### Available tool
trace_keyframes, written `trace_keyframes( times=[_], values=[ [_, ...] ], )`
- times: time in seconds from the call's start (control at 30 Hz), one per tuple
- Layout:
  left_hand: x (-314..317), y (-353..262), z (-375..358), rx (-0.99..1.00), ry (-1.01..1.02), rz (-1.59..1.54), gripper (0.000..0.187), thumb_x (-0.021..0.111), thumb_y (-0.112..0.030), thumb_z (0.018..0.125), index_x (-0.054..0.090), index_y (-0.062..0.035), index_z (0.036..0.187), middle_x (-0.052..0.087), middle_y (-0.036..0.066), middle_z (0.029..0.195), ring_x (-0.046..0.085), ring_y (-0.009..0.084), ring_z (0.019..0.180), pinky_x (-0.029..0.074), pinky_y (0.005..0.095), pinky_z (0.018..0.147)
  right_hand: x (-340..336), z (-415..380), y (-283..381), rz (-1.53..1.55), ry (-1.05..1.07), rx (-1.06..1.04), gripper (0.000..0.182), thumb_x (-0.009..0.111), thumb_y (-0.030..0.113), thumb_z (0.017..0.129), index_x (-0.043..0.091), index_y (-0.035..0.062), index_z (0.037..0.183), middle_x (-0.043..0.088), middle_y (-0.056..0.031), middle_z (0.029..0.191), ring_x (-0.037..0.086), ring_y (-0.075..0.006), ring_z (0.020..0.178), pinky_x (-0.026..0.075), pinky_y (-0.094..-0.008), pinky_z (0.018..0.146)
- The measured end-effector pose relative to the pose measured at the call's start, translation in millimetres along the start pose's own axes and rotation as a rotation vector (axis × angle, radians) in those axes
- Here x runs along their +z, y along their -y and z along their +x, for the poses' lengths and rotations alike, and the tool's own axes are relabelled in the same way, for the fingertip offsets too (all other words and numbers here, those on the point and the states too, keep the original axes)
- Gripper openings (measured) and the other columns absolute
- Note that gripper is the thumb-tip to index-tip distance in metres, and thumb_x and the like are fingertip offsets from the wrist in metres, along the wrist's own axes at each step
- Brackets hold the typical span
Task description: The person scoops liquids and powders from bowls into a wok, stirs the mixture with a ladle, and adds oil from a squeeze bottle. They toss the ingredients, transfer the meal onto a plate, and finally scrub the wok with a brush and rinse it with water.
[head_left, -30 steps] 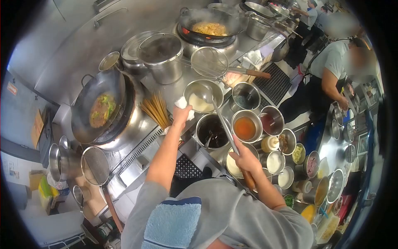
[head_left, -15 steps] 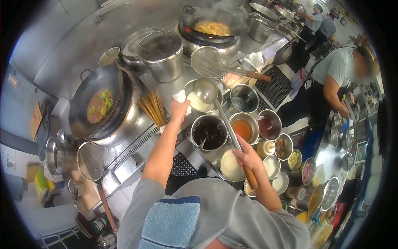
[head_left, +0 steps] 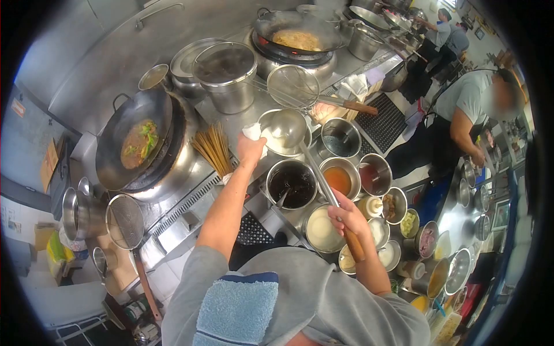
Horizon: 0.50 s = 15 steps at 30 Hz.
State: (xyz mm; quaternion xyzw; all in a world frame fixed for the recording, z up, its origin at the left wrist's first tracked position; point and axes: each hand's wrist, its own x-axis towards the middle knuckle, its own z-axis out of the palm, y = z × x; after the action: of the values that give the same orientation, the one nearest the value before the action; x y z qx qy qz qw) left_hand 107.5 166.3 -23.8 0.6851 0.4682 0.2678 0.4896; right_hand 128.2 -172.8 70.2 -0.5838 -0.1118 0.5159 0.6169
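My right hand (head_left: 350,220) is wrapped round the handle of a long steel ladle (head_left: 316,168) with a wooden grip end. The ladle's bowl sits in a steel pot (head_left: 266,148) of white liquid and covers much of it. At the left side of that pot, my left hand (head_left: 250,151) grips a white cloth (head_left: 252,132). Below the pot stands a pot of dark sauce (head_left: 292,190) with a spoon in it. A bundle of thin bamboo sticks (head_left: 212,151) lies left of my left hand.
A wok (head_left: 104,167) with meat and greens is at the left; another wok (head_left: 270,43) of noodles steams at the back. A strainer (head_left: 292,86) lies behind the pot. Several sauce pots, such as an orange one (head_left: 337,180), crowd the right. A co-worker (head_left: 461,109) bends over the right counter.
The ladle's bowl has shifted slightly down over the white liquid, hiding more of it. My right hand has moved a little to the right; my left hand keeps hold of the cloth.
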Motion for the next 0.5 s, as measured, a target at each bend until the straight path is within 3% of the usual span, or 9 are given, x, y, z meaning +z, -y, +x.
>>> trace_keyframes(
  times=[0.5],
  values=[
    [-1.7, -8.3, -7.2, 0.002, -0.012, 0.001, 0.064, 0.076, -0.017, 0.062, 0.05, 0.0039, 0.116, 0.064, 0.024, 0.106, 0.063, 0.0369, 0.1, 0.049, 0.0415, 0.086, 11.0, -7.7, -4.1, -0.023, -0.049, 0.007, 0.068, 0.054, 0.004, 0.086, 0.027, 0.0095, 0.148, 0.045, 0.0003, 0.068, 0.039, -0.0064, 0.043, 0.035, -0.0216, 0.034]
  ],
)
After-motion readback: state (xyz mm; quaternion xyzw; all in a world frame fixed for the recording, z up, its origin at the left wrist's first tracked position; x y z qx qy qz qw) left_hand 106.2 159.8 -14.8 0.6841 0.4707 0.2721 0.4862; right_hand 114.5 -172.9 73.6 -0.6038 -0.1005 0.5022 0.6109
